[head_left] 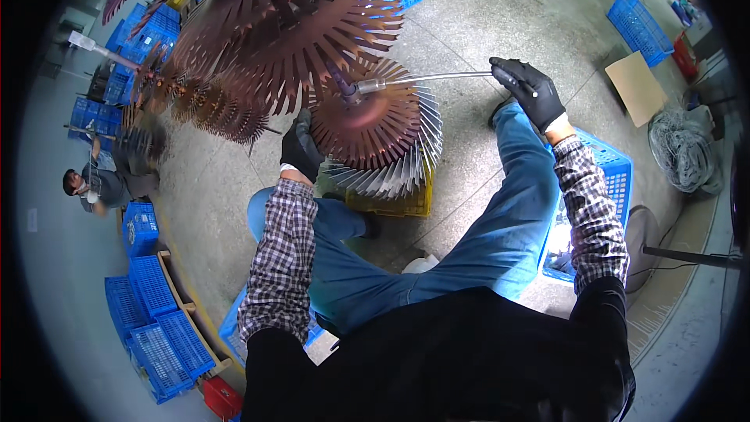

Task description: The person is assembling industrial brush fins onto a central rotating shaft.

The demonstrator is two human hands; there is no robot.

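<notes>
A reddish-brown disc with slotted, blade-like fins is in front of me, above a ring of silver fins. My left hand, in a black glove, is at the disc's left rim, its fingers closed against the fins and partly hidden. A pale cylindrical fitting sits by the disc's hub. From it a thin silver rod runs right to my right hand. That gloved hand is closed on the rod's far end. Larger brown finned discs hang above and to the left.
A yellow crate stands under the silver fins. Beside my right leg is a blue crate; stacked blue crates line the left wall. Cardboard and coiled wire lie at right. Another person works at far left.
</notes>
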